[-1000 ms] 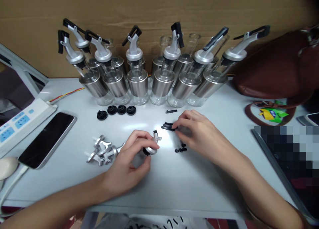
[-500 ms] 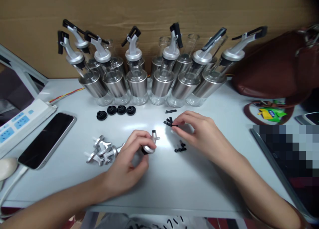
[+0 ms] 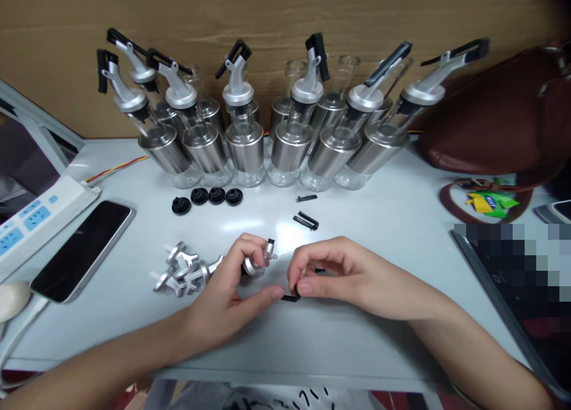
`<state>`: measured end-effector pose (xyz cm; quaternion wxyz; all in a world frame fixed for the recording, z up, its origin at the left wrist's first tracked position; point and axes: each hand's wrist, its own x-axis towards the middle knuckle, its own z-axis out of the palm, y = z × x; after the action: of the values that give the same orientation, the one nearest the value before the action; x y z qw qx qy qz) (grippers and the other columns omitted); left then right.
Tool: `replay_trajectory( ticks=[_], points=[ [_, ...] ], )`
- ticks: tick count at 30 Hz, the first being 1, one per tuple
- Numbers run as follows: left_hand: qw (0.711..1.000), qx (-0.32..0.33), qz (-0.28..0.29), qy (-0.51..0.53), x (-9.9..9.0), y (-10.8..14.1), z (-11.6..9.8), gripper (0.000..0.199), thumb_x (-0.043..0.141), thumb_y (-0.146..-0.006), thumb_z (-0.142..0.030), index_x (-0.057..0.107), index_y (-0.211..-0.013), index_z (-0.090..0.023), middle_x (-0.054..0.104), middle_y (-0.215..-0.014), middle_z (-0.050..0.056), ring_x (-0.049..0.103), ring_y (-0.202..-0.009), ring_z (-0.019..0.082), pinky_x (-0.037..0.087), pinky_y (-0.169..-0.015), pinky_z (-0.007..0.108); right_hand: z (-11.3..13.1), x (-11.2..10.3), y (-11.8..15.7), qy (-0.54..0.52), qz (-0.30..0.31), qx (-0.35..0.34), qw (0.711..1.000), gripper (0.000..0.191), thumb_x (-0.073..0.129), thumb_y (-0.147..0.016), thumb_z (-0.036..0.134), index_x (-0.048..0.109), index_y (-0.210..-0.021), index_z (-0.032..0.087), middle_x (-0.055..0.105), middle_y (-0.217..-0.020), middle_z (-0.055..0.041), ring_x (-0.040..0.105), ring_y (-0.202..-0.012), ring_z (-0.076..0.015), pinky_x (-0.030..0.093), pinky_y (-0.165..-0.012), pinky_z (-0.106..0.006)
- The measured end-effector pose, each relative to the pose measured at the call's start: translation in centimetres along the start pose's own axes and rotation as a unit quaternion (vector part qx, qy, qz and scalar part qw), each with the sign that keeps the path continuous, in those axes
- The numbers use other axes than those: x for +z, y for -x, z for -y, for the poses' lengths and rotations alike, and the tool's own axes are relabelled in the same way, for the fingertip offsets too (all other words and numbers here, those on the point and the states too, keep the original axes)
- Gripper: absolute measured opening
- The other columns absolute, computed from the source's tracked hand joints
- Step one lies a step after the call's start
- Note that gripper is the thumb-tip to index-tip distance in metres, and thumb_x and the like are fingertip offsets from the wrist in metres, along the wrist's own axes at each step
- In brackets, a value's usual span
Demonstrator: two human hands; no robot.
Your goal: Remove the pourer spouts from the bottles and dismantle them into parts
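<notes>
My left hand (image 3: 227, 294) is closed around a silver pourer spout (image 3: 255, 268) with a black tip, its fingers curled over the round base. Between the thumb and fingers of my right hand (image 3: 352, 273) is a small black lever (image 3: 290, 298). Its far end lies close to my left thumb; whether they touch I cannot tell. Beyond my right hand two more black levers (image 3: 306, 221) lie together, and a single black piece (image 3: 307, 198) is a little farther back. Beside my left wrist sits a pile of silver pourer spouts (image 3: 182, 272).
Several glass-and-steel bottles (image 3: 245, 148) with pourers stand along the back. Black round stoppers (image 3: 216, 196) line up before them. At left are a phone (image 3: 82, 252) and a power strip (image 3: 40, 219); at right, a brown bag (image 3: 486, 118) and a dark tablet-like device (image 3: 495, 297).
My right hand has picked up a black lever from the small group and brought it toward me, near my left hand. My left thumb has swung out from the pourer spout.
</notes>
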<state>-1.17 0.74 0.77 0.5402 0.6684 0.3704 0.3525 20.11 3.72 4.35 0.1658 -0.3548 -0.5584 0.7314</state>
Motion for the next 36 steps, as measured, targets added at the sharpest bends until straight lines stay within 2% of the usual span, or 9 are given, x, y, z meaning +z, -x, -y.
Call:
replay_trajectory(
  ticks=[5, 10, 18, 22, 25, 30, 33, 36],
  points=[
    [0.999, 0.004, 0.025, 0.025, 0.0, 0.0, 0.0, 0.026, 0.060, -0.089, -0.033, 0.034, -0.090, -0.027, 0.038, -0.096, -0.001, 0.037, -0.085, 0.014, 0.031, -0.073, 0.026, -0.5, 0.1, -0.6, -0.138, -0.011, 0.011, 0.990, 0.016, 0.071, -0.076, 0.030, 0.065, -0.076, 0.015, 0.060, -0.070, 0.0018, 0.050, -0.064, -0.0083, 0.038, -0.065, -0.022],
    [0.999, 0.000, 0.047, 0.028, 0.0, 0.1, 0.1, 0.031, 0.062, -0.088, -0.034, 0.031, -0.088, -0.027, 0.041, -0.092, -0.003, 0.040, -0.082, 0.014, 0.032, -0.071, 0.027, -0.8, 0.3, -0.8, -0.178, -0.035, 0.032, 0.983, 0.017, 0.072, -0.075, 0.030, 0.066, -0.077, 0.014, 0.059, -0.067, 0.0032, 0.051, -0.063, -0.0073, 0.037, -0.065, -0.022],
    [0.999, -0.012, 0.024, 0.022, 0.1, 0.0, 0.1, 0.028, 0.059, -0.090, -0.026, 0.031, -0.083, -0.025, 0.044, -0.086, -0.003, 0.045, -0.075, 0.012, 0.032, -0.062, 0.025, -1.1, 0.7, -1.1, -0.170, -0.052, 0.046, 0.983, 0.018, 0.073, -0.073, 0.030, 0.066, -0.076, 0.014, 0.057, -0.064, 0.0045, 0.048, -0.061, -0.0064, 0.036, -0.064, -0.022],
    [1.000, 0.000, 0.005, -0.001, 0.2, -0.2, 0.0, 0.031, 0.062, -0.086, -0.019, 0.032, -0.081, -0.024, 0.046, -0.084, -0.003, 0.045, -0.074, 0.011, 0.034, -0.064, 0.024, -0.9, 0.7, -1.2, -0.163, -0.057, 0.052, 0.984, 0.027, 0.075, -0.070, 0.038, 0.066, -0.075, 0.014, 0.060, -0.065, 0.0027, 0.049, -0.060, -0.0076, 0.038, -0.064, -0.023],
    [1.000, 0.008, -0.003, -0.028, 0.2, -0.2, -0.1, 0.028, 0.059, -0.086, -0.016, 0.033, -0.081, -0.024, 0.047, -0.083, -0.003, 0.046, -0.074, 0.012, 0.036, -0.064, 0.024, -0.7, 0.8, -1.1, -0.154, -0.061, 0.057, 0.985, 0.034, 0.077, -0.068, 0.044, 0.064, -0.074, 0.013, 0.057, -0.063, 0.0030, 0.046, -0.058, -0.0073, 0.035, -0.058, -0.023],
    [0.998, 0.008, -0.012, -0.056, 0.2, -0.2, 0.0, 0.027, 0.058, -0.087, -0.022, 0.032, -0.080, -0.023, 0.047, -0.080, -0.002, 0.047, -0.074, 0.013, 0.037, -0.064, 0.025, -0.4, 1.3, -0.9, -0.116, -0.100, 0.045, 0.987, 0.033, 0.084, -0.060, 0.033, 0.060, -0.073, 0.015, 0.051, -0.057, 0.0066, 0.042, -0.055, -0.0064, 0.032, -0.054, -0.021],
    [0.998, -0.009, -0.016, -0.066, 0.1, -0.1, 0.1, 0.027, 0.060, -0.087, -0.025, 0.033, -0.080, -0.023, 0.048, -0.082, -0.001, 0.047, -0.074, 0.013, 0.037, -0.064, 0.025, -0.3, 1.7, -0.8, -0.100, -0.137, 0.027, 0.985, 0.029, 0.081, -0.065, 0.032, 0.058, -0.071, 0.015, 0.051, -0.057, 0.0060, 0.041, -0.054, -0.0065, 0.031, -0.052, -0.021],
    [0.997, -0.030, -0.005, -0.067, 0.0, 0.1, 0.2, 0.026, 0.062, -0.085, -0.029, 0.037, -0.084, -0.023, 0.048, -0.084, -0.001, 0.047, -0.073, 0.013, 0.037, -0.063, 0.025, -0.3, 1.8, -0.7, -0.092, -0.143, 0.026, 0.985, 0.027, 0.078, -0.067, 0.032, 0.058, -0.070, 0.015, 0.049, -0.056, 0.0053, 0.040, -0.053, -0.0070, 0.030, -0.051, -0.021]
  ],
)
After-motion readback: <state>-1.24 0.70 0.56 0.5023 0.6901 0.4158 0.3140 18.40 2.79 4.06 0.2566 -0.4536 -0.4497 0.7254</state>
